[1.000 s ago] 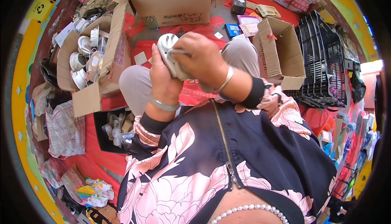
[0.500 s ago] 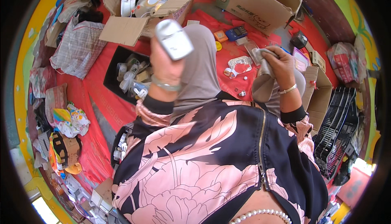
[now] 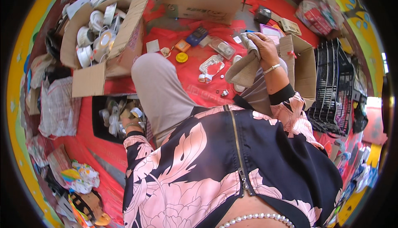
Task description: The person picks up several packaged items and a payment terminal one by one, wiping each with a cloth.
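Note:
My right hand [image 3: 266, 49] is closed around a folded grey-beige cloth [image 3: 240, 71], raised over my right knee. Part of the cloth hangs down from the fingers. On the left, my left hand [image 3: 131, 121] reaches over the edge of a black bin [image 3: 98, 125] filled with small objects, some in clear plastic. A pale round-ended item [image 3: 136, 112] lies right by its fingers; whether the hand grips it is unclear. The fingers are too small and hidden to read.
On the red floor covering [image 3: 166, 32] ahead lie a clear plastic package [image 3: 212, 67], a yellow cap [image 3: 181, 57] and a blue meter-like device [image 3: 197, 35]. An open carton [image 3: 129, 29] holds white round fixtures. Another carton [image 3: 304, 60] and black crates [image 3: 331, 89] stand right.
My left hand has gone down from in front of me to the black bin, and the white oval device it held no longer shows in it. My right hand still grips the cloth. The view has shifted.

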Demonstrator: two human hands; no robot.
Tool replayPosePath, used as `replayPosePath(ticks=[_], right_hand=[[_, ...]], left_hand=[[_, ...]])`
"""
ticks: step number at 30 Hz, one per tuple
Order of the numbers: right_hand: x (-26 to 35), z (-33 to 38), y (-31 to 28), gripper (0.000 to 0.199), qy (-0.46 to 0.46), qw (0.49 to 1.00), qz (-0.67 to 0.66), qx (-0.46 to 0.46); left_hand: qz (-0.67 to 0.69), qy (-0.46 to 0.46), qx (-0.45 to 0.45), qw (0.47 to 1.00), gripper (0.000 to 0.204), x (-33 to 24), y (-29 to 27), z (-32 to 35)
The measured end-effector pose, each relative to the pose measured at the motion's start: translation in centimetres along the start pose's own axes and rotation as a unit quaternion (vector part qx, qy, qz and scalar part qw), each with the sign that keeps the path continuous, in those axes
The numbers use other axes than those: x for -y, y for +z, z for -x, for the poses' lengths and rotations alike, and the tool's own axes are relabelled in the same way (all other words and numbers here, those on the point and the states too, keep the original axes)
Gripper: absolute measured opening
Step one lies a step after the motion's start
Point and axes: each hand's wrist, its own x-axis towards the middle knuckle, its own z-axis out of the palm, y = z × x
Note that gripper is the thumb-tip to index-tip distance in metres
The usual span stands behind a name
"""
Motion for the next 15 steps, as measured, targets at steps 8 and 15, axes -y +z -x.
replayPosePath(ticks=[8,15], right_hand=[[0.7,-3.3,-3.5,0.018,-0.021,0.971,-0.236,-0.043],[3.1,-4.3,-5.0,0.033,-0.149,0.904,-0.394,-0.08]], left_hand=[[-0.396,0.434,0.247,0.77,0.029,-17.5,24.0,22.3],[-0.518,0.45,0.611,0.395,0.038,-10.1,45.3,26.0]])
